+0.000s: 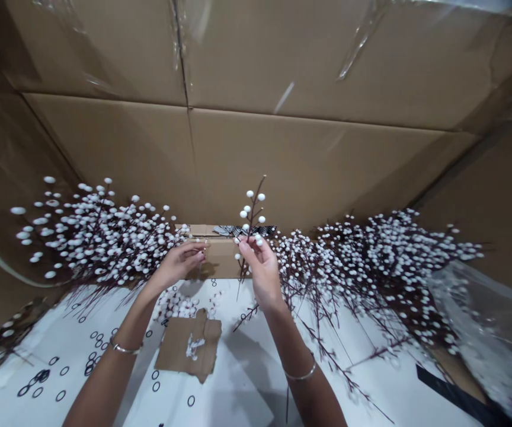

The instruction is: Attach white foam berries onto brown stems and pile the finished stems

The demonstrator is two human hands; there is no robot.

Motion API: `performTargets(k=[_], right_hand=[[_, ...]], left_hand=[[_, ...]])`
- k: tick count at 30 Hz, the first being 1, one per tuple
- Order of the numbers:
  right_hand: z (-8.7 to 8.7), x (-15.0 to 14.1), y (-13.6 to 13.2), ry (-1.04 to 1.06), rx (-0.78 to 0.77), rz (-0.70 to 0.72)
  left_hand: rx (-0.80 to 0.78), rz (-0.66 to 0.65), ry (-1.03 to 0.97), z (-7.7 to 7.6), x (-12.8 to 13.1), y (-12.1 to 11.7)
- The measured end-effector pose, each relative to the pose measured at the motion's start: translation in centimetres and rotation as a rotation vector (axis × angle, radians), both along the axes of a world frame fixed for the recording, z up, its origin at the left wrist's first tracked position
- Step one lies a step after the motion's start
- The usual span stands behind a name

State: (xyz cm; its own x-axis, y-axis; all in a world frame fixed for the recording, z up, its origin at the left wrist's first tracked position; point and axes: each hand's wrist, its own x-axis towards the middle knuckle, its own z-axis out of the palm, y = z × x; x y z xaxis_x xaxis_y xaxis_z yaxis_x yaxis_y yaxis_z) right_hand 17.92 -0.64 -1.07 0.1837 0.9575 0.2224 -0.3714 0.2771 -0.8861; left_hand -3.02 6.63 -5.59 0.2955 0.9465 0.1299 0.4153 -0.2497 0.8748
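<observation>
Right fingers [249, 254] clamped on white-berried stem [253, 212]; left fingers [189, 247] bent, grip unclear; black-and-white strip [232, 230] behind, too small to read.

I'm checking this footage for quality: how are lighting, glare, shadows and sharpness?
Head view: dim overall, glare on the clear tape; head view: soft shadow on the white table beside the right arm; head view: the sprig in the right hand is fairly sharp, the plastic at right hazy.

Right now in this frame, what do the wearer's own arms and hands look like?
The left hand and right hand are ungloved, the visible forearms sleeveless. Each arm wears one slim, silvery bangle: left, right.
</observation>
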Motion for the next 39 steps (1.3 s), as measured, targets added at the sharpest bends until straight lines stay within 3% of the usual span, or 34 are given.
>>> performTargets(k=[5,10,14,26,39], right_hand=[[0.4,-0.4,-0.7,-0.128,-0.019,0.126],[0.5,-1.4,-1.2,-0.148,-0.045,0.179],[0.4,-2.1,-1.4,-0.182,-0.023,0.140],[-0.2,-2.5,-1.4,-0.306,0.032,0.003],[-0.7,-2.3,-1.2,-0.383,0.080,-0.042]], left_hand=[[0.054,0.056,-0.484,2.6,1.5,-2.6],[0.086,0.152,-0.694,3.0,2.4,-3.7],[0.028,0.153,-0.842,3.0,3.3,-4.5],[-0.129,0.197,-0.987,4.0,5.0,-5.9],[-0.123,0.187,-0.960,3.9,5.3,-6.1]])
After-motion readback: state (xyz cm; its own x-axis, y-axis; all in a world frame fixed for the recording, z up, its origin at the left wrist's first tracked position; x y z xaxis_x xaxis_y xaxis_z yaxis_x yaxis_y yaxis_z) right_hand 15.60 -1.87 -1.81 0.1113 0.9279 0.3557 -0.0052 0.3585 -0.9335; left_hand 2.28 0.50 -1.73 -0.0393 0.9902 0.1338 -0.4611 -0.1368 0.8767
